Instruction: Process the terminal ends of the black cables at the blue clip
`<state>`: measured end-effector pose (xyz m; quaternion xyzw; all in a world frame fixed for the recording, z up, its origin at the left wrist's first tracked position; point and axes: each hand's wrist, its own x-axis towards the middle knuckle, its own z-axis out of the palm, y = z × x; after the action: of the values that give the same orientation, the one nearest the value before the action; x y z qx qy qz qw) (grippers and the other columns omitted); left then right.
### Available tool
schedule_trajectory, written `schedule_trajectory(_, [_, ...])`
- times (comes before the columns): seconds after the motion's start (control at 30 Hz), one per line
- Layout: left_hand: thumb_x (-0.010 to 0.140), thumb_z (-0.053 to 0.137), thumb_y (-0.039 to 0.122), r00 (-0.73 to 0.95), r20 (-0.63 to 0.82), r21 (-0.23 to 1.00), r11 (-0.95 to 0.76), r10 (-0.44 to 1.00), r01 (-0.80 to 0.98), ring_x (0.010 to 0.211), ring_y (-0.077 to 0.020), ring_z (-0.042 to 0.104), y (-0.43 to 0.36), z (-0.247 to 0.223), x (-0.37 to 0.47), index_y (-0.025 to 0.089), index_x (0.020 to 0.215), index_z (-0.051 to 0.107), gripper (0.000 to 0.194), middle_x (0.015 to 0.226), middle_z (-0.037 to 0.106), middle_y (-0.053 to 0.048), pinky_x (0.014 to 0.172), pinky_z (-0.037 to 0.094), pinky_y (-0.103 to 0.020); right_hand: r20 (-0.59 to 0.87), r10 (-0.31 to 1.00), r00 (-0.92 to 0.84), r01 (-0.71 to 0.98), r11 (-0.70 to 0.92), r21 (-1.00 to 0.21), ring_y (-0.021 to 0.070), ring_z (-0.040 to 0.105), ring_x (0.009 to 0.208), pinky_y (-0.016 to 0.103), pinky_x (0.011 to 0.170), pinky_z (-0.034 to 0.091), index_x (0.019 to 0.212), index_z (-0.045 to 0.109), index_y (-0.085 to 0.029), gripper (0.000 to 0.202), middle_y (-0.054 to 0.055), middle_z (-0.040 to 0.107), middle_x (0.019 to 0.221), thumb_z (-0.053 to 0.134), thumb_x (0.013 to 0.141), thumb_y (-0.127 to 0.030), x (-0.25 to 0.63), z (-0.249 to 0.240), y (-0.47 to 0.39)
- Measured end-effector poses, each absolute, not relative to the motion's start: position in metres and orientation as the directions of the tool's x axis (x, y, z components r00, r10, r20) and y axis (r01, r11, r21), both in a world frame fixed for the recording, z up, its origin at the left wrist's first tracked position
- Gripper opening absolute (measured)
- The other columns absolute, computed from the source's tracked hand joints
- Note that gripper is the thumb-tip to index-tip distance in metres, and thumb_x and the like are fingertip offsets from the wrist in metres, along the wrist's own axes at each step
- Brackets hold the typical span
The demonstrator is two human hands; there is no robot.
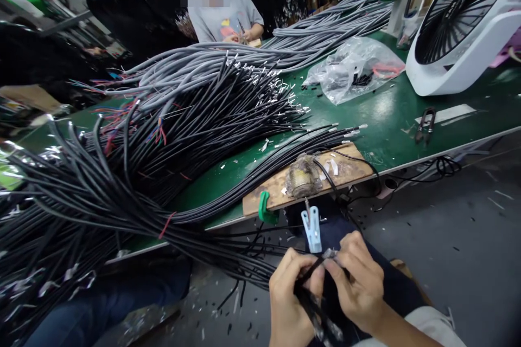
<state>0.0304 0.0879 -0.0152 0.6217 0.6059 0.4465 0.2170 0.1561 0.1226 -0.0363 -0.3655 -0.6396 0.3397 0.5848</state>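
Below the table edge, my left hand [291, 287] is closed around a bundle of black cables [228, 255], whose ends hang down past my palm. My right hand [358, 276] pinches the pale, stripped tip of one cable [329, 253] close to my left fingertips. A red tie [166, 225] binds the bundle further left. Just above my hands, a light blue clothespin [312, 230] is clipped to a thin metal rod. That rod sticks out from a crusted, taped block [303, 176] on a wooden board [260, 195].
Large piles of black cables [211, 103] and grey cables [228, 54] cover the green table [391, 141]. A green clamp [266, 209] grips the board's edge. A plastic bag [345, 70], small snips [426, 124] and a white fan [448, 27] lie right. Across sits another person [228, 16].
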Motion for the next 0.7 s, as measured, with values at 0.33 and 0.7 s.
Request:
schedule_trajectory(0.33, [0.091,0.049,0.018,-0.07,0.298,0.845,-0.229,0.952,0.483,0.058,-0.0124,0.053,0.086,-0.009,0.026,0.017,0.071,0.061,0.023,0.064,0.055,-0.001,0.055,0.039,-0.022,-0.06,0.917,-0.394,-0.649,-0.323,-0.689,0.0151,0.043,0.067,0.027,0.064,0.038,0.069,0.07,-0.016,0.021,0.002,0.049,0.067,0.063,0.084,-0.029,0.144,-0.031,0.123])
schedule_trajectory(0.7, [0.094,0.04,0.025,-0.145,0.199,0.851,-0.098,0.969,0.516,0.045,-0.0092,0.038,0.084,-0.002,0.029,0.018,0.052,0.04,0.043,0.051,0.039,0.003,0.048,0.028,-0.023,0.012,0.873,-0.488,-0.528,-0.285,-0.8,0.0147,0.052,0.075,0.027,0.073,0.044,0.094,0.069,-0.017,0.022,0.005,0.057,0.088,0.073,0.078,-0.031,0.158,-0.033,0.135])
